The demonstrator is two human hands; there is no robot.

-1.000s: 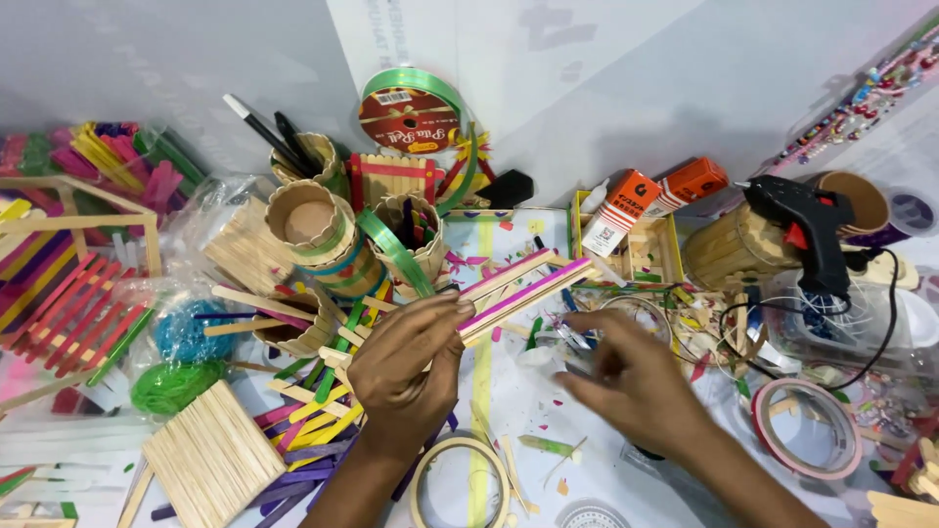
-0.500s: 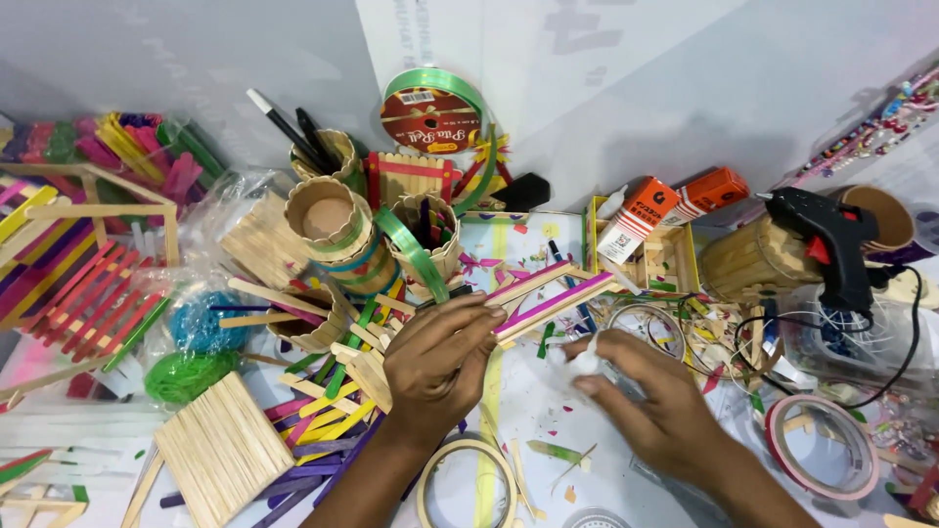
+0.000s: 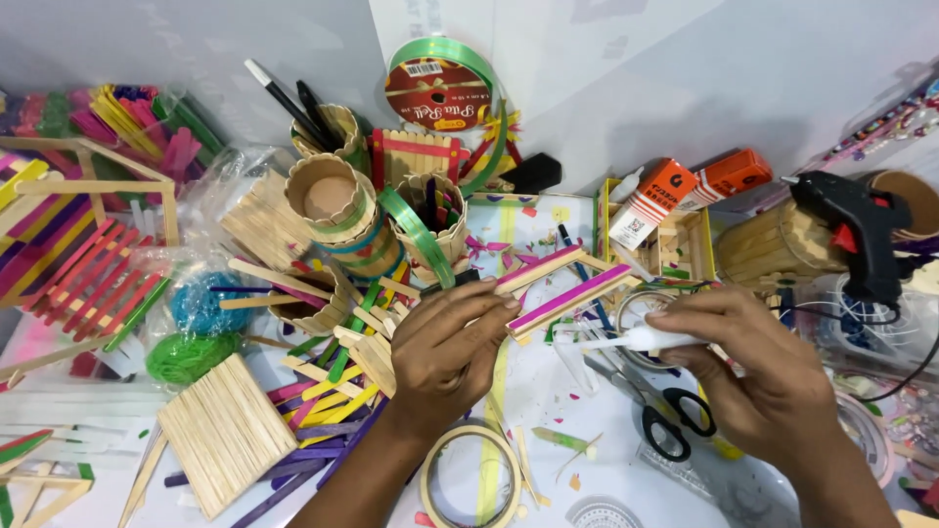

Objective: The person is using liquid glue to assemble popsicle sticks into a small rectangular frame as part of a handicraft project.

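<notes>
The head view looks straight down on a crowded counter [image 3: 548, 381], and much of it is buried under craft sticks. The left hand [image 3: 445, 342] has its grip clamped on a frame of craft sticks [image 3: 565, 288], made of natural sticks with two pink ones showing; the fingers curl over the frame's near end and hide how it is joined there. The frame lies just above the counter, at the middle of the view, slanting up to the right. The right hand [image 3: 758, 367] is closed around a white glue tube [image 3: 636, 339], whose nozzle points left toward the frame; most of the tube is hidden in the palm. Whether the nozzle touches the sticks cannot be made out.

Below the right hand lies one pair of black-handled scissors [image 3: 675, 420], partly covered by the wrist. One roll of masking tape [image 3: 471, 477] sits by the left forearm, its lower rim cut off by the picture edge. One flat panel of natural sticks [image 3: 223, 430] lies at lower left. Three round stick-clad pots stand at the upper middle; the nearest [image 3: 333, 200] is empty, while the other two hold pens and sticks. One green ribbon spool [image 3: 440, 88] leans against the wall. One black glue gun [image 3: 856, 230] rests at the right, its cord trailing off among clutter too tangled to count.
</notes>
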